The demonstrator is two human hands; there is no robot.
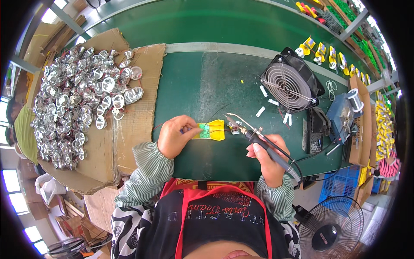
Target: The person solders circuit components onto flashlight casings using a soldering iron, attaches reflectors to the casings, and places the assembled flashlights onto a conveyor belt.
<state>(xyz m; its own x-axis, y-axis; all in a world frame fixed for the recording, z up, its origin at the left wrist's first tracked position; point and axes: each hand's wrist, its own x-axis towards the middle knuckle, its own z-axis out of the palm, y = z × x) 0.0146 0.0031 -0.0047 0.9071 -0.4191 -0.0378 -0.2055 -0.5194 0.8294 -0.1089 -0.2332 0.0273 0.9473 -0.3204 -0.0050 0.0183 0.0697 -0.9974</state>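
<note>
One green bench (207,86) holds cardboard (138,125), fan (291,82).

Table (189,82): green-surfaced, with a pale strip running across its far part. At the left, flattened cardboard sheets (133,116) overlap the edge and carry a heap of silver lamp reflectors (77,99). Near the middle lies a yellow part with a small green circuit board (211,130). To the right stand a black grilled fan (290,82) and a blue soldering station (343,116); small white pieces (263,101) lie scattered beside the fan.
</note>
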